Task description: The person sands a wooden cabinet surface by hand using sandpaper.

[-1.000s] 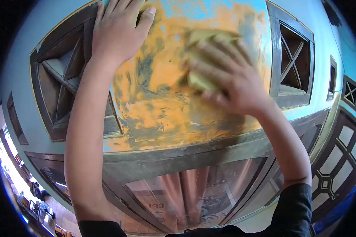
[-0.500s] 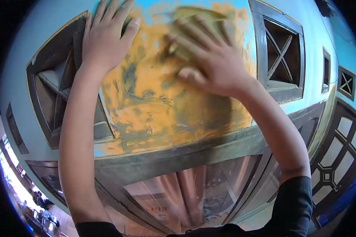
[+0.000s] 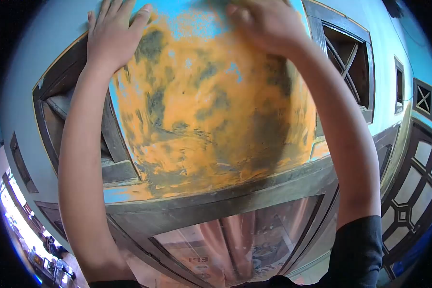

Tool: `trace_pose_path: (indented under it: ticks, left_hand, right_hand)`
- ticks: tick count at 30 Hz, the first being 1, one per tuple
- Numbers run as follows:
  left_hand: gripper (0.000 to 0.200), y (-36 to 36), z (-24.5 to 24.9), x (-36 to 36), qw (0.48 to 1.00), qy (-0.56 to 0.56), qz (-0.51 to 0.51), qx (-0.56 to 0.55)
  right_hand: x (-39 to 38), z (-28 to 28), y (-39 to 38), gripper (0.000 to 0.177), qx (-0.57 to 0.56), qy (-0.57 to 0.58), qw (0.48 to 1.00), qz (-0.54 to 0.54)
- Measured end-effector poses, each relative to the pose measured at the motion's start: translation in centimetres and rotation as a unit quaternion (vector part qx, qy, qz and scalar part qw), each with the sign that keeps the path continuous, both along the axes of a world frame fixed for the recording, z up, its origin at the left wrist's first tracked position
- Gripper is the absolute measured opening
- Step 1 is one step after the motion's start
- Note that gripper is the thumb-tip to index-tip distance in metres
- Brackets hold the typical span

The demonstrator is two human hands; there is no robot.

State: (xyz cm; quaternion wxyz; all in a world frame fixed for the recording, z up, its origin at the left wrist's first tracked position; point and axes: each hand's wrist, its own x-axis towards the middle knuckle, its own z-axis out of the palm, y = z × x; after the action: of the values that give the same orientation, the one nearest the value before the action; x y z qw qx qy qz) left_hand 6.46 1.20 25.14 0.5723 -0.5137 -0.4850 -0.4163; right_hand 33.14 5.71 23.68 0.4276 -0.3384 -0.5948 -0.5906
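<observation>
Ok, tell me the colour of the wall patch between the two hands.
The wall patch is mottled orange with grey smears, best in head view.

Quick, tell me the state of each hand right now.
Left hand: open, palm flat against the orange-smeared wall.
Right hand: pressed to the wall at the frame's top; grip cannot be told.

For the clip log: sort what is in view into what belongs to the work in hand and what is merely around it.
In the work:
right hand, pressing at the top of the orange-smeared wall panel
left hand, flat at the panel's upper left corner

Merely around:
left lattice vent
right lattice vent
glass pane below
patterned door at right
</observation>
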Motion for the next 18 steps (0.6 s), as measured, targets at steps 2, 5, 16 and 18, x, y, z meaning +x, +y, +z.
trace_pose_path:
  ticks: [2, 5, 16, 18]
  left_hand:
    - [0.064, -0.5, -0.7, 0.5, 1.000, 0.003, -0.026, -0.001]
    - [0.061, -0.9, -0.7, 0.5, 0.999, 0.012, -0.048, 0.008]
    - [0.045, 1.2, -1.6, -1.7, 0.905, 0.324, -0.237, 0.144]
    - [0.047, -0.4, -2.7, 1.0, 0.871, 0.385, -0.294, 0.081]
  right_hand:
    - [1.0, 0.9, 0.4, 0.052, 0.049, 0.023, 0.996, 0.072]
    - [0.2, -0.3, -1.6, 0.036, -0.059, 0.054, 0.972, 0.221]
    - [1.5, -1.5, -1.8, 0.025, 0.101, -0.051, 0.977, 0.180]
    - [1.7, -1.1, -1.5, 0.026, 0.132, -0.085, 0.967, 0.202]
